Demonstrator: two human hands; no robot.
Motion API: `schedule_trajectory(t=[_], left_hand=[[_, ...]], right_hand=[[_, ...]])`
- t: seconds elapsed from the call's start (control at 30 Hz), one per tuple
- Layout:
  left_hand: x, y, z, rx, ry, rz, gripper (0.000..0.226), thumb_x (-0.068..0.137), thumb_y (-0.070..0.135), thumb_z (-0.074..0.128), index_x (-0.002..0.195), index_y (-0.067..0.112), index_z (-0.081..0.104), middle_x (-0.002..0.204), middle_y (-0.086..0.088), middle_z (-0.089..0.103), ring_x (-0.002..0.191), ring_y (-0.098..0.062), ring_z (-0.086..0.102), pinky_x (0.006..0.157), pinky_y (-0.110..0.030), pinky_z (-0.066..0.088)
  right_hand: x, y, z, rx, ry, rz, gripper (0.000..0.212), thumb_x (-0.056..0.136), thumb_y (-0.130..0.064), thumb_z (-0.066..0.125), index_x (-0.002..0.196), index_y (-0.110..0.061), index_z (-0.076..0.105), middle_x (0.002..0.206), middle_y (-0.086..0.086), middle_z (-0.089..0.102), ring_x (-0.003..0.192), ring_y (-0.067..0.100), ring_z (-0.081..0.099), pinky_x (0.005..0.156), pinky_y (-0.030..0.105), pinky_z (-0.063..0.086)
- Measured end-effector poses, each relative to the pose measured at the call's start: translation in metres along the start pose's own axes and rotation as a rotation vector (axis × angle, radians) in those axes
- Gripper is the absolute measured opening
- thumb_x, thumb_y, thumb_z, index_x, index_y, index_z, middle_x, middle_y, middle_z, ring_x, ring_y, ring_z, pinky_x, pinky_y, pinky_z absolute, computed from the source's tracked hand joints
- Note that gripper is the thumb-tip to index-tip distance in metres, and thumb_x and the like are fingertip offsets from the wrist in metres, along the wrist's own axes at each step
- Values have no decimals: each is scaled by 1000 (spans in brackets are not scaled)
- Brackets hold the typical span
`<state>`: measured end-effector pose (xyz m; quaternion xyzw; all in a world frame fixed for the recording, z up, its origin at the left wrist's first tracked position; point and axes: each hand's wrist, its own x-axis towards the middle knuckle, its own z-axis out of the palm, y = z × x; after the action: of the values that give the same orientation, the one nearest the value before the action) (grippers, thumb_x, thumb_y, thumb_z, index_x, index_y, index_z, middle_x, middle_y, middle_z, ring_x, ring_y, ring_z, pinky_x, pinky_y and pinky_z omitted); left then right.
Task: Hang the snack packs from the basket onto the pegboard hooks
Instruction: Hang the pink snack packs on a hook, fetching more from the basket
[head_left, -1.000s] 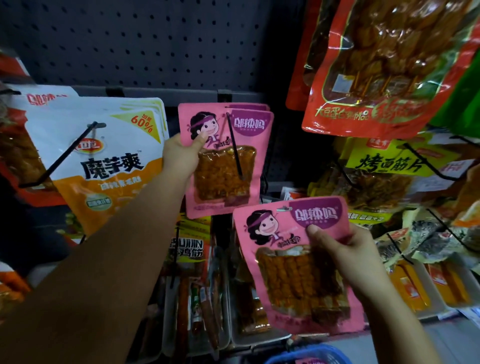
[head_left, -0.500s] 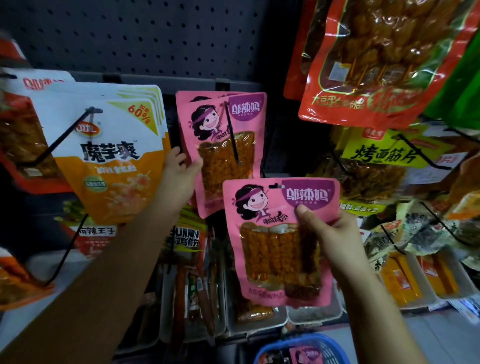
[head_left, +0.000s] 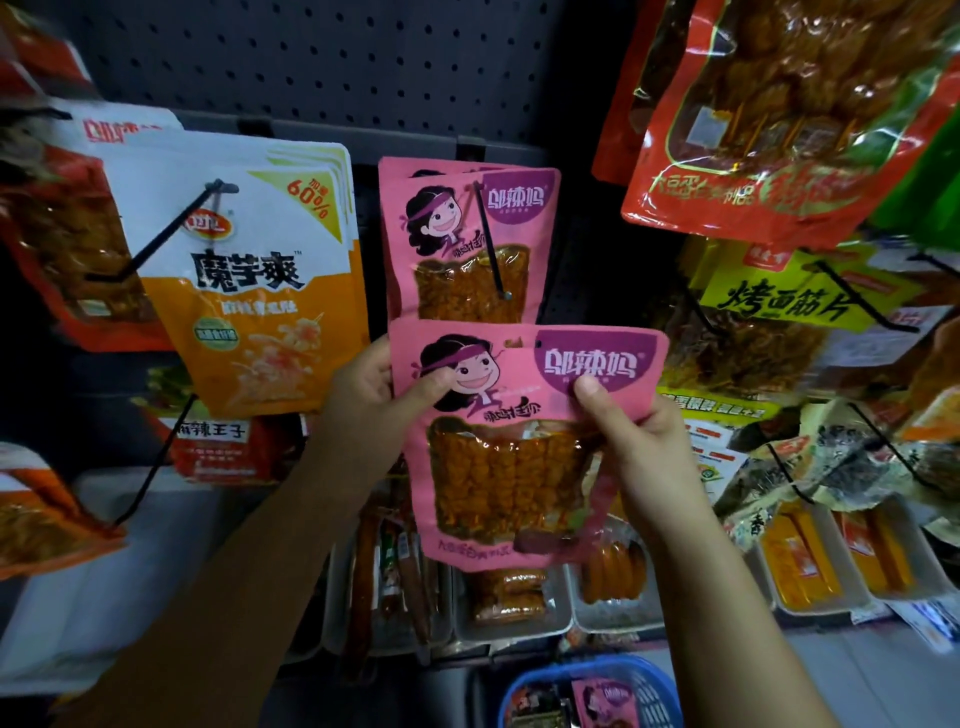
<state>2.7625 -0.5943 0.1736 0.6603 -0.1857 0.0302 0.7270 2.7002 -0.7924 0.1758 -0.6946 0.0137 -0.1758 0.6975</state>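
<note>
Both my hands hold one pink snack pack (head_left: 519, 457) upright in front of the pegboard (head_left: 322, 62). My left hand (head_left: 374, 400) pinches its upper left corner, thumb on the printed face. My right hand (head_left: 628, 431) pinches its upper right part, thumb on the purple label. Just above it, more pink packs (head_left: 447, 244) of the same kind hang on a black hook (head_left: 491, 244), whose tip sticks out above the held pack's top edge. A blue basket (head_left: 597, 696) at the bottom edge holds another pink pack.
White-and-orange packs (head_left: 249, 280) hang on a hook to the left. Red packs (head_left: 769, 130) and yellow packs (head_left: 789, 306) hang to the right. Trays of sausage snacks (head_left: 608, 577) sit on the shelf below. Black hooks jut out on both sides.
My left hand let go of the hanging pink packs, dropped down and took the left corner of the held pack. My right hand raised that pack up and left, close under the hook.
</note>
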Motion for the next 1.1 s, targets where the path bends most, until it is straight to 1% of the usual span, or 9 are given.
schedule_trajectory(t=[0.07,0.17,0.27,0.37,0.53,0.67,0.8,0.93,1.1], left_hand=[[-1,6,-1,-13,-13,60,30,81,10,66,91,38,70,91,12,74,86,-8,71,69,-18,55],[2,15,-2,-66,-22,98,24,82,14,62,92,34,69,91,9,75,85,-10,71,67,-18,54],[7,21,-4,-79,-8,99,18,84,17,60,92,32,67,91,6,75,85,-14,71,67,-20,55],[8,21,-7,-73,27,112,16,85,16,59,97,25,63,91,5,74,86,-15,71,68,-21,55],[3,23,-14,-92,-31,129,19,77,29,64,92,41,67,92,7,74,87,-13,71,69,-21,55],[3,26,-15,-118,-45,119,20,73,31,65,91,40,69,91,7,75,86,-13,71,69,-22,55],[6,33,-13,-93,-66,141,21,78,28,64,94,41,68,94,5,74,89,-17,71,70,-25,56],[10,31,-8,-109,-47,127,28,83,15,61,93,39,70,93,4,75,89,-19,71,71,-26,56],[12,22,-10,-83,-4,56,23,88,5,59,96,25,65,89,3,75,86,-17,72,68,-23,56]], right_hand=[[0,-3,2,-4,0,-40,18,80,-46,65,89,-34,74,89,-8,76,86,8,71,72,14,51],[4,-11,6,-27,-1,-94,20,81,-49,61,87,-35,74,85,-11,75,83,4,70,71,12,50],[11,-19,12,-33,-6,-115,18,83,-45,62,85,-32,74,83,-9,75,80,6,71,68,13,51],[15,-23,17,-37,-30,-142,12,86,-37,63,84,-34,75,82,-11,75,79,3,70,67,12,50],[9,-19,13,-22,-91,-166,14,84,-41,64,88,-33,75,85,-10,75,83,7,71,70,16,52],[7,-18,13,-16,-88,-186,16,83,-45,64,88,-34,74,85,-11,75,82,6,71,69,17,53],[11,-21,13,27,-41,-179,24,80,-50,66,91,-30,74,86,-9,75,82,9,71,70,19,53],[18,-20,16,31,0,-120,18,80,-44,68,88,-29,76,84,-7,76,80,9,72,68,18,53],[21,-14,18,24,10,-57,16,80,-42,69,87,-30,76,85,-3,76,81,12,72,67,17,53]])
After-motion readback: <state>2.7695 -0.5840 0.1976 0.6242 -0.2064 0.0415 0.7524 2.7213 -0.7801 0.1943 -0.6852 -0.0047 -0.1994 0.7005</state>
